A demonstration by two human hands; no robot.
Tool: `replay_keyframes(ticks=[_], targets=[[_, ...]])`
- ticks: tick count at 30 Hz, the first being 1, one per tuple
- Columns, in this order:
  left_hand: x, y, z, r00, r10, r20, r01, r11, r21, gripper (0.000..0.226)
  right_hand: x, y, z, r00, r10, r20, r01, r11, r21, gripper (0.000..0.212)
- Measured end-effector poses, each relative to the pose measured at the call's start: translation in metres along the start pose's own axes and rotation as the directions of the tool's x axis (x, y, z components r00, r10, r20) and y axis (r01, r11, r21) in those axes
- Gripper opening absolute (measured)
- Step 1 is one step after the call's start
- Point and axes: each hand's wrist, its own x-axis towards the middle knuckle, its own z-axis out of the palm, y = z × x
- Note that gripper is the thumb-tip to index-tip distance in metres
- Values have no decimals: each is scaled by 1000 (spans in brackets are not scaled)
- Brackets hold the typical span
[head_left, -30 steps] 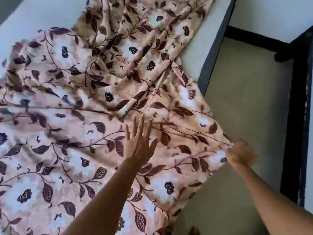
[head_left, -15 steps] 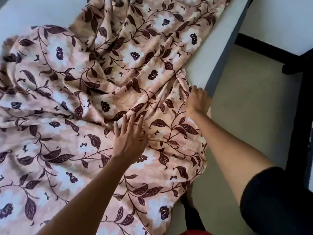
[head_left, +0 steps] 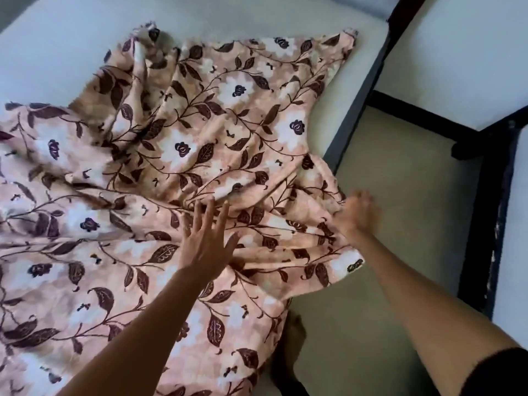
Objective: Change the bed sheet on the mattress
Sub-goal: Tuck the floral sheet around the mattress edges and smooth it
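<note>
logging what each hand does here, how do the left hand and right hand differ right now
The left hand lies flat with fingers spread; the right hand is blurred, so its grip cannot be read. The left hand rests well in on the sheet atop the mattress; the right hand is at the sheet's edge beside the floor. Both are bare and at the sheet's bunched folds.
</note>
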Motion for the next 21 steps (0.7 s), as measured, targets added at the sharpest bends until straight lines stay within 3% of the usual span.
replay_keyframes(ticks=[2,4,9,12,14,16,18,21], targets=[[23,14,-2,999,32,-28,-32,999,8,77,18,-40,-5,990,-100,-100,111,988,107,38],[42,27,-5,998,51,-31,-50,998,30,80,38,-67,-3,986,-106,-127,126,978,167,32],[79,50,-11,999,34,16,-34,998,45,79,79,-60,-14,984,-137,-112,151,980,128,25],[95,63,-15,999,4,47,-4,1000,16,68,104,5,-18,988,138,-71,-127,983,136,20],[109,74,-20,999,19,42,-20,1000,23,68,113,60,-18,931,363,46,-365,920,144,27],[129,88,-27,998,39,44,-39,999,8,67,117,91,-19,890,435,136,-450,887,108,33],[153,103,-33,998,45,48,-43,998,-37,68,130,87,-17,933,335,129,-356,911,207,35],[194,126,-47,997,72,18,-70,995,-66,68,157,42,-25,995,75,61,-93,915,392,40]])
